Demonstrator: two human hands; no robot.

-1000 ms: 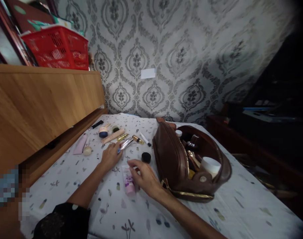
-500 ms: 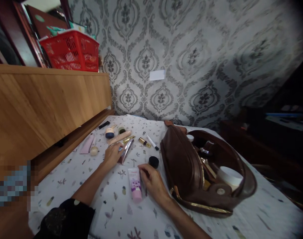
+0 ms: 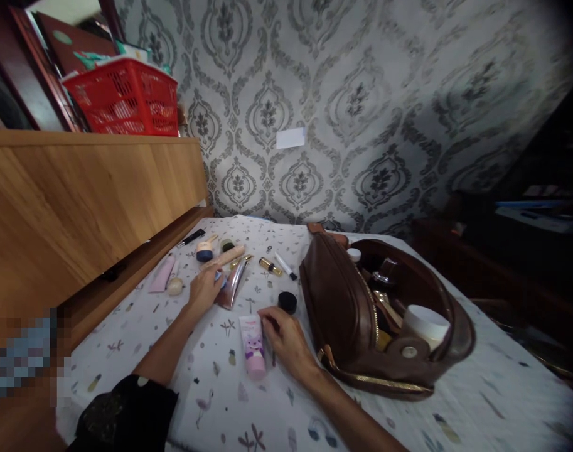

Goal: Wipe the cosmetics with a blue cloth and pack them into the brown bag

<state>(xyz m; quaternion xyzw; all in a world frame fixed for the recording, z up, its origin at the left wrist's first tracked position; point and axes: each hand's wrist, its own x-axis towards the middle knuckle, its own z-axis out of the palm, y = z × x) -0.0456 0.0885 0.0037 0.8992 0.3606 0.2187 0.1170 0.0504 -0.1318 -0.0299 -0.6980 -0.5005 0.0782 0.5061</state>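
My left hand point(image 3: 204, 290) rests on the patterned cloth with its fingers closed on the capped end of a shiny rose-coloured tube point(image 3: 231, 290). My right hand point(image 3: 283, 337) lies lower, fingers pinched around a thin dark stick like a pencil point(image 3: 272, 351). A pink tube with a cartoon face point(image 3: 252, 346) lies just left of that hand. A small black round jar point(image 3: 287, 302) stands above it. An open brown leather pouch point(image 3: 342, 314) sits to the right, holding a white jar point(image 3: 425, 324), bottles and gold-coloured items.
More cosmetics lie at the back: a beige tube point(image 3: 224, 258), a blue-capped jar point(image 3: 204, 251), a gold lipstick point(image 3: 270, 266), a white pen point(image 3: 285, 265), a pale pink tube point(image 3: 162, 274). A wooden headboard point(image 3: 79, 207) bears a red basket point(image 3: 123, 100). Dark furniture stands on the right.
My left hand has turned the shiny tube so it now points toward me. My right hand has taken up the thin dark stick beside the pink tube. The view shifted slightly.
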